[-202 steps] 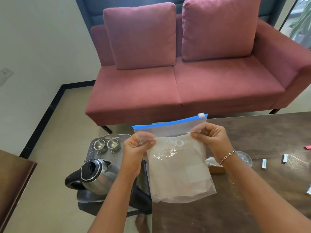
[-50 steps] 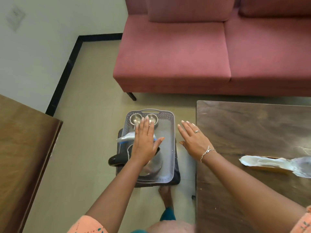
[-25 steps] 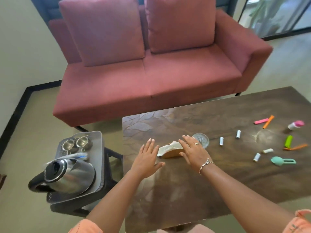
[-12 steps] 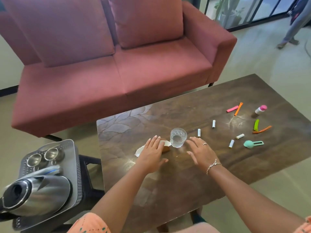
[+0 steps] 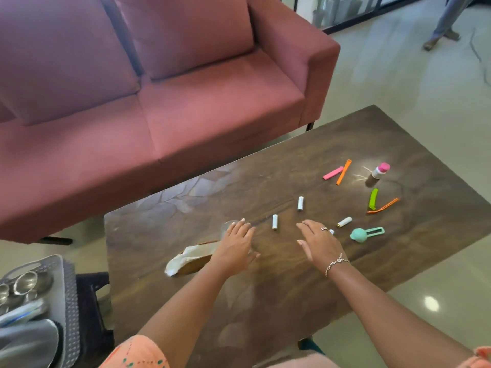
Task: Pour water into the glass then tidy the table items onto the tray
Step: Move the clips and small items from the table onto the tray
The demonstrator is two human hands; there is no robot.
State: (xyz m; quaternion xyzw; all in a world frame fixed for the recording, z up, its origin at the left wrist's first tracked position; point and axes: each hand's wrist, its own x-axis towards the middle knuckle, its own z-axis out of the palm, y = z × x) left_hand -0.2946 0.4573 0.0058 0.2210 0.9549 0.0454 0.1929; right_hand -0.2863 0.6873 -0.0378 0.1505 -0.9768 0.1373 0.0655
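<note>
Since half a second ago: both hands shifted toward the table's (image 5: pixel 265 301) right end; the left hand (image 5: pixel 235 249) now covers most of the glass (image 5: pixel 226 226), of which only a sliver of rim shows past the fingertips.

Hands: left hand flat, fingers straight and together, over the glass near the table's left end; whether it touches the glass cannot be told. Right hand (image 5: pixel 317 241) spread loosely, palm down, holding nothing, just above the table near its middle; bracelet at the wrist, ring on one finger.

Writing: none legible on any item.

Count, table:
- White batteries, four. One (image 5: pixel 275 222) between the hands, long axis toward the sofa-side edge. One (image 5: pixel 300 203) beyond the right hand, same direction. One (image 5: pixel 344 222) right of the right hand, lying aslant. One (image 5: pixel 331 231) mostly hidden behind the right hand's fingers.
- Clips, four: pink (image 5: pixel 333 172) and orange (image 5: pixel 343 172) side by side near the far right corner; green (image 5: pixel 373 198) and a second orange (image 5: pixel 383 206) meeting in a V nearer the right edge.
- Teal scoop (image 5: pixel 366 233), one, handle toward the right edge.
- Small bottle with pink cap (image 5: pixel 380 170), one, upright, far right corner.
- White cloth over a brown object (image 5: pixel 190 258), one, beside the left wrist, near the left edge.

Tray (image 5: pixel 59 274): grey, perforated rim, on a dark stool beyond the table's left edge; steel cups in it, count unclear at the frame edge.

Sofa (image 5: pixel 186 107): one, red.
</note>
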